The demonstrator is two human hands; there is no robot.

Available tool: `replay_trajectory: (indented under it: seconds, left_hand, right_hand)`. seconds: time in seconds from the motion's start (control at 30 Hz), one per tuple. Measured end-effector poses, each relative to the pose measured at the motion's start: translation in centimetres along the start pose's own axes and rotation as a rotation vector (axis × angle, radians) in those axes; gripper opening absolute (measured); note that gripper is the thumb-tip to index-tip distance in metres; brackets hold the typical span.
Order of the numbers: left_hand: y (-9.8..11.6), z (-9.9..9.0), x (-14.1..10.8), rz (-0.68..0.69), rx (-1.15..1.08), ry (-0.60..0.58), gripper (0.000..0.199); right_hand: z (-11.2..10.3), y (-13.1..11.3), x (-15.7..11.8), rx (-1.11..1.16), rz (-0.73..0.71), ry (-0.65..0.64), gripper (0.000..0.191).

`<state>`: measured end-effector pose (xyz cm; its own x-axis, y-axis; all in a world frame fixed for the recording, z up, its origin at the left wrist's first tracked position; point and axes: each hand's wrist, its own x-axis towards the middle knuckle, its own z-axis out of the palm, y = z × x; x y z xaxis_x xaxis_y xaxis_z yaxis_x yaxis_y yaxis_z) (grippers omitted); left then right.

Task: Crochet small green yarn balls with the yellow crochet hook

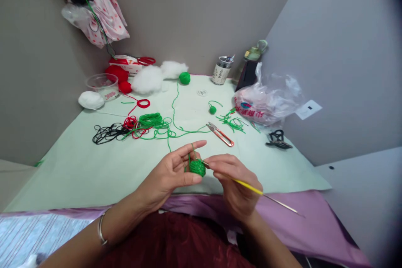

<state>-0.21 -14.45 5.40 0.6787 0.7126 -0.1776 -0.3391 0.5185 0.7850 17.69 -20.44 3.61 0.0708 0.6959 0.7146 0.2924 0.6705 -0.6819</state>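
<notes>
My left hand [174,169] pinches a small round green crochet piece [197,167] between thumb and fingers. Green yarn [193,148] loops over its raised index finger and runs back across the table. In my right hand [237,180] is a yellow-handled crochet hook [251,187], held like a pen. The hook's tip meets the top right edge of the crochet piece, though the stitch itself is too small to make out. The hook's other metal end points down to the right, past the hand.
Beyond my hands lie orange thread snips [221,135], green yarn scraps [232,122] and tangled green yarn [152,121] beside black cord [108,133]. White stuffing [147,79] and a pen cup [221,71] stand at the back. To the right are a plastic bag [264,100] and a hair claw [278,139].
</notes>
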Motion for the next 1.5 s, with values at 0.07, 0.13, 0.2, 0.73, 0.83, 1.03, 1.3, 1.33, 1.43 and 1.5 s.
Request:
replay_trajectory:
  seconds: [0.07, 0.13, 0.2, 0.73, 0.83, 1.03, 1.3, 1.33, 1.43, 1.5]
  left_hand:
    - [0.1, -0.3, 0.1, 0.039, 0.095, -0.032, 0.071]
    - [0.3, -0.8, 0.2, 0.058, 0.213, -0.066, 0.07]
    - [0.6, -1.1, 0.1, 0.055, 0.337, -0.092, 0.07]
    - [0.6, -1.4, 0.1, 0.047, 0.416, -0.078, 0.05]
    - [0.4, -1.0, 0.2, -0.005, 0.38, -0.055, 0.057]
    - [0.1, -0.5, 0.2, -0.031, 0.326, -0.085, 0.058]
    - [0.3, -0.7, 0.2, 0.019, 0.39, -0.116, 0.053]
    - [0.2, -0.9, 0.3, 0.035, 0.433, -0.117, 0.053]
    - [-0.5, -1.4, 0.8, 0.103, 0.507, -0.11, 0.047]
    - [-1.0, -1.6, 1.1, 0.102, 0.489, -0.097, 0.046]
  right_hand:
    - [-0.3, -0.3, 0.2, 0.042, 0.071, -0.006, 0.034]
    - [-0.7, -0.4, 0.2, 0.073, 0.152, 0.009, 0.028]
    - [-1.1, -0.4, 0.2, 0.118, 0.236, 0.02, 0.023]
    - [-1.0, -0.5, -0.1, 0.296, 0.373, 0.107, 0.014]
    - [-0.8, -0.5, 0.0, 0.305, 0.372, 0.103, 0.014]
    - [-0.9, -0.5, 0.3, 0.336, 0.386, 0.103, 0.013]
    - [-0.9, -0.9, 0.9, 0.492, 0.535, 0.088, 0.013]
    - [-0.8, -0.9, 1.0, 0.538, 0.589, 0.099, 0.015]
    - [-0.2, -0.7, 1.1, 0.66, 0.808, 0.153, 0.019]
    - [0.3, -0.4, 0.9, 0.713, 0.911, 0.201, 0.022]
